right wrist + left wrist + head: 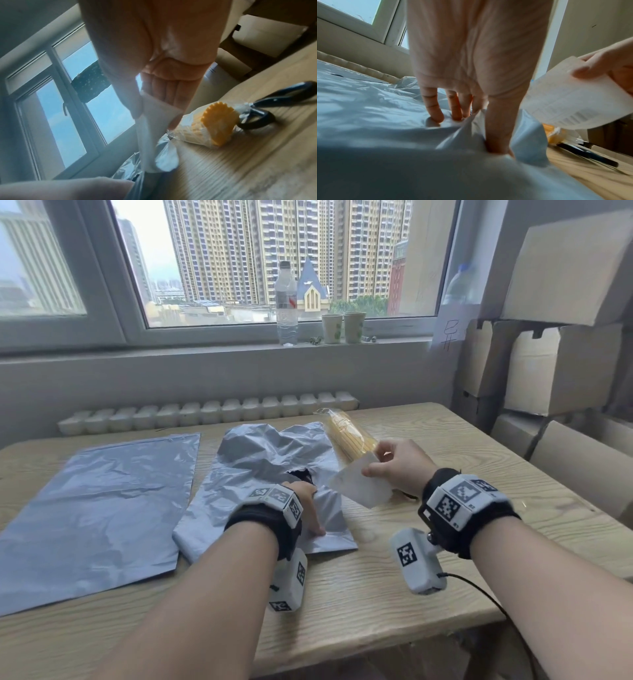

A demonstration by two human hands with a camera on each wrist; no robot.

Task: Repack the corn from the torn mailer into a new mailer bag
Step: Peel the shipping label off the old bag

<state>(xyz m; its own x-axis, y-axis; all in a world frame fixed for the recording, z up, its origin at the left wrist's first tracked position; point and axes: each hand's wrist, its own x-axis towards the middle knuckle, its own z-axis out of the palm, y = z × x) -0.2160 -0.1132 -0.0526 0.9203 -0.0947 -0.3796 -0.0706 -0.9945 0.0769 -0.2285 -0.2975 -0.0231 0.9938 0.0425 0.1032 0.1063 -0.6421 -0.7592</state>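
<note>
The crumpled grey torn mailer [267, 453] lies mid-table with a dark hole near its middle. My left hand [310, 508] presses down on it with straight fingers and thumb, and the film bunches between them [481, 129]. A flat grey new mailer [102, 501] lies to the left. The yellow corn [349, 436], wrapped in clear plastic, rests on the table right of the torn mailer [217, 121]. My right hand [375, 463] pinches a white printed label sheet [359, 487] between thumb and fingers, just above the table in front of the corn.
Black-handled scissors [274, 102] lie on the wooden table [376, 594] beside the corn's near end. Cardboard boxes [565, 364] are stacked at the right. A water bottle [286, 302] and two paper cups [342, 327] stand on the window sill, above a radiator [205, 412].
</note>
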